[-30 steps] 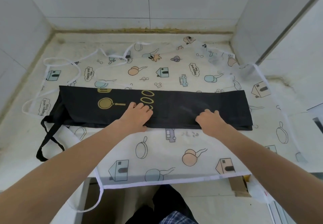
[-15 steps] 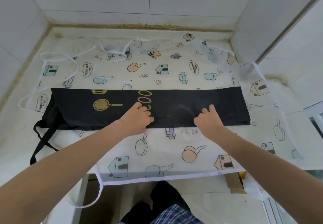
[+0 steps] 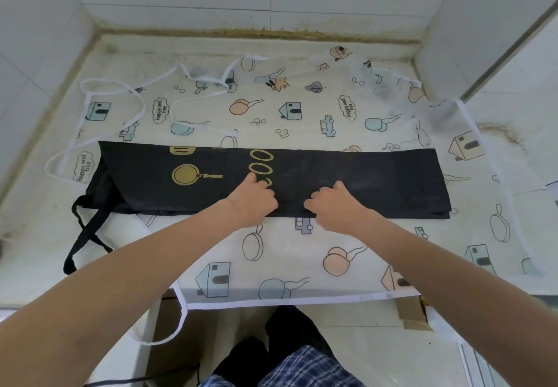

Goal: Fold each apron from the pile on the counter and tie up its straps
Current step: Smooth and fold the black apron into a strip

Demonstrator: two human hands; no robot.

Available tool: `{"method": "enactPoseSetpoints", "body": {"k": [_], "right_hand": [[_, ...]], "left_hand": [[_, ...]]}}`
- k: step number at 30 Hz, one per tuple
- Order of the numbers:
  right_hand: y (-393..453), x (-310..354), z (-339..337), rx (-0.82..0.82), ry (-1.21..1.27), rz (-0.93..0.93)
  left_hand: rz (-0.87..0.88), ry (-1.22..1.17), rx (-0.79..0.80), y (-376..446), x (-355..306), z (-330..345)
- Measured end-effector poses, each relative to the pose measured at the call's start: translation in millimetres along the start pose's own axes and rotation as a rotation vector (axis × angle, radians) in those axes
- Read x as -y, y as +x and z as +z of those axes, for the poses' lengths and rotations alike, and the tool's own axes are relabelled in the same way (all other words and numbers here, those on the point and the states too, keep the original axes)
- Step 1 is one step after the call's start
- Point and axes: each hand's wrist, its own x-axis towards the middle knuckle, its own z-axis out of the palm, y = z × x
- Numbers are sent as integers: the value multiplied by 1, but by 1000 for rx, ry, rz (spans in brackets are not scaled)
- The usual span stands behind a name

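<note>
Under the folded black apron [image 3: 347, 181], a printed white apron [image 3: 287, 112]; both hands' [image 3: 252, 202] [image 3: 335, 205] fingers curled, pinching its near edge.

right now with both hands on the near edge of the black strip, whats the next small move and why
Probably fold the long folded black fabric apron in half, right end over left: the left hand and right hand grip its near edge at the middle, and the black straps trail loose at its left end.

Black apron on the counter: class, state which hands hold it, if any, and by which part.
Both hands: the left hand and right hand grip the black apron at its near long edge, close together near the middle.
</note>
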Motion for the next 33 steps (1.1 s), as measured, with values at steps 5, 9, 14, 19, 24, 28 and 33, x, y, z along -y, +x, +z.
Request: {"method": "enactPoseSetpoints", "body": {"k": [5, 9, 14, 19, 24, 28, 33], "right_hand": [[4, 5, -6, 66, 38, 14], [0, 5, -1, 39, 2, -7], [-1, 6, -7, 94, -49, 7], [2, 4, -12, 256, 30, -12], [-2, 3, -21, 331, 22, -72], [2, -16, -29, 251, 402, -27], [29, -21, 4, -344, 405, 254]], "left_hand": [[18, -204, 124, 2, 4, -5], [-62, -401, 89, -3, 6, -4], [14, -153, 49, -4, -3, 2], [18, -469, 79, -1, 7, -10], [-114, -573, 17, 24, 9, -15], [-165, -503, 171, 41, 4, -7], [-155, -515, 162, 43, 2, -1]]}}
